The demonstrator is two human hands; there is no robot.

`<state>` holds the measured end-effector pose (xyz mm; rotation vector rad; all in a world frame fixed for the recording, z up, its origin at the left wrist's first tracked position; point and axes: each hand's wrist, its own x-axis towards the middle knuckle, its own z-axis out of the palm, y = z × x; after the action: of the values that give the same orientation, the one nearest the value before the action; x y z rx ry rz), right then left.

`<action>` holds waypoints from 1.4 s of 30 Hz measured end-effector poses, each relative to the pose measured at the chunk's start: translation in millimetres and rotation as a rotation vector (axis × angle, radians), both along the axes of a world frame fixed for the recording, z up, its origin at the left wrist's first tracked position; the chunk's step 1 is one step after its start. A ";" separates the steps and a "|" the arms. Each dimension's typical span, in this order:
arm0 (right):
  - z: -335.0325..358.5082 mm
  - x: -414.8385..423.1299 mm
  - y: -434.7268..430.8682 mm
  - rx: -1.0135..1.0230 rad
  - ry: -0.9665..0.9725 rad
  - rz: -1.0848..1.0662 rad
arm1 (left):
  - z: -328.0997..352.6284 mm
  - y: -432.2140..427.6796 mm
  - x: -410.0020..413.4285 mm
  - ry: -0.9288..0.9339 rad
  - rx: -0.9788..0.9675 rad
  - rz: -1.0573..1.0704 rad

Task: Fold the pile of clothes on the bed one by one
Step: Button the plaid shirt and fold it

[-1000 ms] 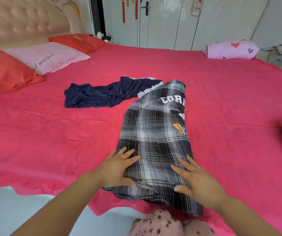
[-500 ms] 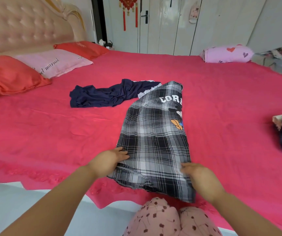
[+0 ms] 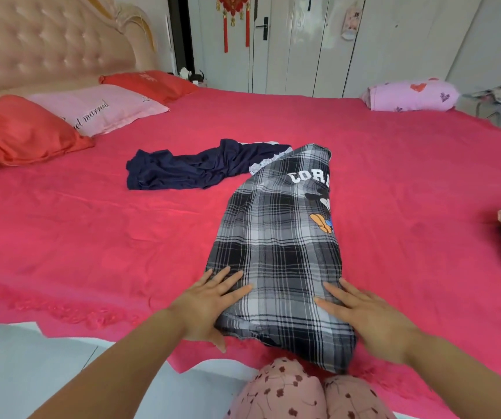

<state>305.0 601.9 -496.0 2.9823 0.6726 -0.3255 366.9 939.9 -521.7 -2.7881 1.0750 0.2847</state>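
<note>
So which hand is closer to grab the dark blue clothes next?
Probably the left hand: it lies flat on the plaid garment, and the blue clothes lie farther up on its side. The right hand would have to cross over the garment.

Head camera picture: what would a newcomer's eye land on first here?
The vivid pink-red bedsheet fills nearly the whole view. At its near edge lies a black-and-white plaid garment with white lettering and a cartoon print; just beyond it, to the left, is a crumpled navy garment. At the far left, a pink pillow sits between red pillows.
</note>
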 end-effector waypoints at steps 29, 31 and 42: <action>58.1 -5.0 -8.1 0.727 0.010 -0.060 | 67.6 6.5 -1.1 0.256 -0.131 -0.044; 50.6 -3.8 -8.5 0.522 0.048 -0.007 | 50.1 3.5 -10.0 0.286 -0.017 -0.043; 23.6 -37.9 -9.8 0.558 0.016 -0.140 | -2.2 13.9 -59.5 0.016 -1.000 0.742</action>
<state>267.1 592.1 -472.4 3.5711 0.6455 -0.1919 307.4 953.7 -523.9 -3.9833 0.0572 -0.2601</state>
